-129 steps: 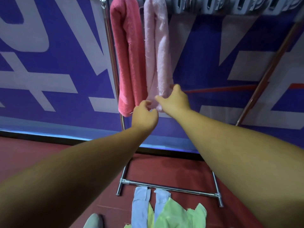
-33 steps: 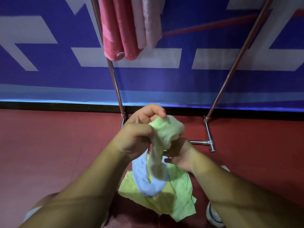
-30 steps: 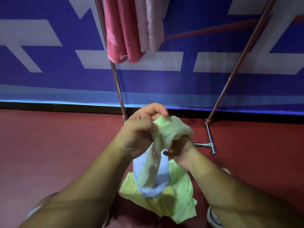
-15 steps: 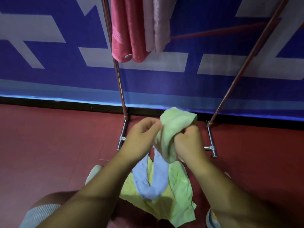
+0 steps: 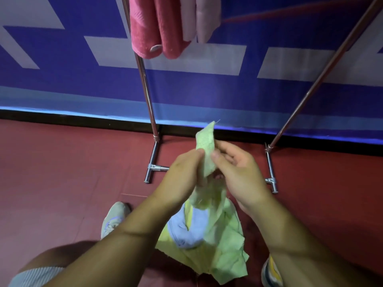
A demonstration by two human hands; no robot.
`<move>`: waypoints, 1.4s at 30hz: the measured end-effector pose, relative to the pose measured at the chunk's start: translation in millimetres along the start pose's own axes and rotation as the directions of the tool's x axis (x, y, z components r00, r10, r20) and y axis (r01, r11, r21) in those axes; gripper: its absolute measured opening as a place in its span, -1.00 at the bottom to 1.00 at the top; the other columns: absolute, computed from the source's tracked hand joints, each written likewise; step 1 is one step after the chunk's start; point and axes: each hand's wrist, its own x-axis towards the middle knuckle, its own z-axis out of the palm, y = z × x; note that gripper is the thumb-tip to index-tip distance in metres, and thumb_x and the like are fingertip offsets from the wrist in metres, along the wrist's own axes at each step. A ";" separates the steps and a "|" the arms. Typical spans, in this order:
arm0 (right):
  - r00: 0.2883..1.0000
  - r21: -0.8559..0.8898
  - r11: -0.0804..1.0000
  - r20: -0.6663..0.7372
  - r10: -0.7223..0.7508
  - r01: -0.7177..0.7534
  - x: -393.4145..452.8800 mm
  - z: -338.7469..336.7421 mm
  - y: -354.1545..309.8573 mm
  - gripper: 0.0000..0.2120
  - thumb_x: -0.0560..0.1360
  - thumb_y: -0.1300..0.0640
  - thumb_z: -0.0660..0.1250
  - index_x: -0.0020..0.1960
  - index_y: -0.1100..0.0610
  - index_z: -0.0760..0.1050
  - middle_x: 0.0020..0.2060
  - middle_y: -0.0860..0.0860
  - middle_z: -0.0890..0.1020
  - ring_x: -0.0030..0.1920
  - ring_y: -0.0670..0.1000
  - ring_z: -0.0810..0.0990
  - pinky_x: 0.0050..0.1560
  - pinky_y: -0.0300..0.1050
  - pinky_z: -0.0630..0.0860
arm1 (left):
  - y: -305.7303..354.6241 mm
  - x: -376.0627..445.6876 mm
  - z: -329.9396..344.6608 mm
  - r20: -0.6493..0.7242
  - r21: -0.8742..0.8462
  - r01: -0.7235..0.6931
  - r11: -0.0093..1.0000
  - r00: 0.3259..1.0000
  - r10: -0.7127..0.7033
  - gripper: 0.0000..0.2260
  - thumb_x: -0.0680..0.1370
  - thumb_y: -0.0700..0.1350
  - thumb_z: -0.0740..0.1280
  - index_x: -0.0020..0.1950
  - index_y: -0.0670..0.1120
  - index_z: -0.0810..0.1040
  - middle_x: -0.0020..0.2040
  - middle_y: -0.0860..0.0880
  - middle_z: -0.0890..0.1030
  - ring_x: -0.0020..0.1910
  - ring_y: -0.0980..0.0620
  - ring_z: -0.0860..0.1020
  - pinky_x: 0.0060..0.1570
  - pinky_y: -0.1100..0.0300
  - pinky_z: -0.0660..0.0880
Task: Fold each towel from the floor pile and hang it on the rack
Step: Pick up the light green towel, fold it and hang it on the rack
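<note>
Green towel (image 5: 205, 149) pinched btwn left hand (image 5: 182, 179) & right hand (image 5: 238, 172) grip.

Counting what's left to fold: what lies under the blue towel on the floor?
The blue towel rests on crumpled yellow-green towels on the red floor. How many lie there, or anything beneath them, is hidden.

Ahead of you hangs a blue banner (image 5: 207, 94) with large white shapes, a pale blue band along its foot. Below it, a black baseboard (image 5: 62, 119) meets the dark red floor (image 5: 51, 172).
</note>
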 end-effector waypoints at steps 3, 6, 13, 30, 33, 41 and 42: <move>0.995 0.005 1.000 -0.101 0.011 -0.010 10.1 -3.9 3.9 -0.78 0.59 0.29 0.28 -0.06 0.07 0.65 -0.30 0.00 0.66 -0.32 -0.06 0.55 -0.26 -0.16 0.48 | -3.1 9.2 -2.6 -0.050 -0.193 0.044 0.980 0.997 -0.054 -0.70 0.38 -0.09 0.24 -0.12 -0.28 0.62 -0.08 -0.40 0.60 -0.09 -0.24 0.57 0.11 -0.26 0.49; 0.995 -0.061 0.998 -0.096 0.013 -0.019 18.0 -2.4 8.3 -0.80 0.52 0.34 0.36 -0.09 0.06 0.62 -0.36 -0.03 0.58 -0.36 -0.09 0.50 -0.28 -0.18 0.48 | -4.7 14.9 -1.6 0.015 -0.330 0.055 0.942 0.998 -0.053 -0.65 0.46 -0.09 0.24 0.11 -0.25 0.63 0.08 -0.42 0.61 0.11 -0.35 0.60 0.22 -0.27 0.45; 0.976 -0.472 0.881 -0.168 -0.140 0.045 35.0 5.9 13.4 -0.64 0.32 0.13 0.55 0.02 -0.10 0.50 -0.40 -0.10 0.38 -0.40 -0.12 0.37 -0.27 -0.09 0.45 | -5.3 29.7 -1.0 -0.089 -0.275 0.050 0.960 0.993 -0.077 -0.53 0.38 0.11 0.34 0.15 -0.18 0.59 0.07 -0.38 0.61 0.00 -0.31 0.60 0.01 -0.24 0.45; 0.920 -0.603 0.783 -0.203 -0.334 0.151 45.8 3.4 5.8 -0.78 0.47 0.26 0.22 -0.06 0.13 0.65 -0.35 0.03 0.59 -0.34 -0.05 0.48 -0.30 -0.08 0.46 | -7.9 45.9 -12.9 -0.069 -0.089 -0.012 0.996 0.998 0.006 -0.63 0.52 0.13 0.24 -0.14 -0.13 0.66 -0.17 -0.10 0.69 -0.15 -0.06 0.63 -0.06 0.01 0.47; 0.924 -0.314 0.950 -0.359 -0.129 0.011 59.0 -0.7 10.0 -0.78 0.40 0.14 0.20 -0.19 0.31 0.48 -0.40 0.15 0.48 -0.36 0.07 0.35 -0.38 0.18 0.43 | -7.3 50.2 -14.9 -0.174 -0.076 -0.104 0.992 0.981 0.090 -0.74 0.59 -0.11 0.24 -0.18 -0.16 0.65 -0.22 -0.20 0.65 -0.21 -0.02 0.56 -0.12 0.08 0.47; 0.939 -0.186 0.982 -0.332 -0.091 0.029 59.2 1.1 5.2 -0.77 0.47 0.22 0.24 0.00 0.04 0.63 -0.37 0.09 0.62 -0.35 0.03 0.50 -0.33 0.05 0.50 | -9.5 58.7 -22.2 -0.253 -0.010 -0.159 0.987 0.956 0.151 -0.83 0.60 -0.16 0.30 -0.05 -0.15 0.69 -0.09 -0.34 0.65 -0.20 -0.10 0.59 -0.17 -0.10 0.61; 0.943 -0.167 0.986 -0.323 -0.082 0.029 58.0 2.2 2.8 -0.64 0.46 0.28 0.22 0.08 -0.08 0.61 -0.44 -0.05 0.55 -0.40 0.00 0.45 -0.35 0.00 0.46 | -10.7 59.4 -21.5 -0.251 -0.010 -0.150 0.989 0.957 0.143 -0.82 0.58 -0.13 0.31 -0.05 -0.14 0.69 -0.10 -0.36 0.65 -0.20 -0.14 0.60 -0.14 -0.17 0.60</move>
